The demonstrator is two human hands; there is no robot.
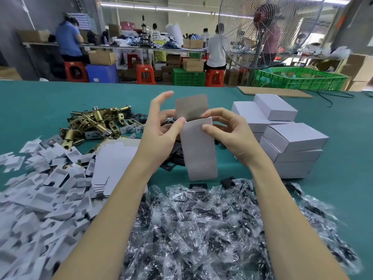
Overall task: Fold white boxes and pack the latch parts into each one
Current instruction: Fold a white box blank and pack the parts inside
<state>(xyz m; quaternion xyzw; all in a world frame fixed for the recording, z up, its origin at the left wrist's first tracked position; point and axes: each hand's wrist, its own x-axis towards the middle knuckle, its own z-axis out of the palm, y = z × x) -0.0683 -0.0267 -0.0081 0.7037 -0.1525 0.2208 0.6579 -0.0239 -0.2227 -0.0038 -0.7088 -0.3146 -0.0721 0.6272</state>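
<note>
Both my hands hold one white box (199, 150) upright above the green table, its grey-lined top flap standing open. My left hand (161, 126) pinches the box's left upper edge with the thumb, while its fingers stretch up beside the flap. My right hand (226, 130) grips the right upper edge with curled fingers and thumb. Brass latch parts (96, 122) lie in a heap at the left. Black plates (173, 156) lie under the box, partly hidden. Flat box blanks (113, 162) are stacked by my left forearm.
Closed white boxes (290, 142) are stacked at the right. Small plastic bags of black parts (201, 225) cover the near table. White card inserts (40, 188) spread at the near left. A cardboard sheet (272, 91) and a black cable (331, 96) lie at the far edge; people work at benches beyond.
</note>
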